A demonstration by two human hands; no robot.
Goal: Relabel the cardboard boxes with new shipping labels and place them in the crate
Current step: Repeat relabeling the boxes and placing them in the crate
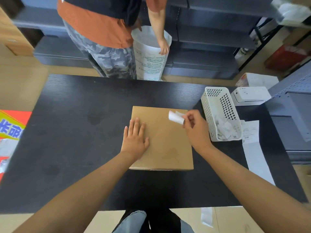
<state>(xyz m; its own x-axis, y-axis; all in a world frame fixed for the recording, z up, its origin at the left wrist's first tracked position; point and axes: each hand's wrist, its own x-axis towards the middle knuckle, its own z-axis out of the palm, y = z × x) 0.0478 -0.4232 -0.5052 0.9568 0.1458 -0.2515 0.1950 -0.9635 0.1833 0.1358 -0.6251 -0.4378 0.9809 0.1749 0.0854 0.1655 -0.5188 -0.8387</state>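
A flat brown cardboard box (165,142) lies on the black table (75,115) in front of me. My left hand (135,137) rests flat on the box's left part, fingers straight. My right hand (195,127) hovers over the box's far right corner and pinches a curled white label (175,117) between thumb and fingers. The label hangs just above the box top.
A white perforated basket (210,113) with crumpled paper scraps stands right of the box. A strip of white labels (254,148) runs from a white label printer (250,95). Another person (101,31) stands beyond the table holding a white sack (149,59). Coloured packaging (10,125) lies at left.
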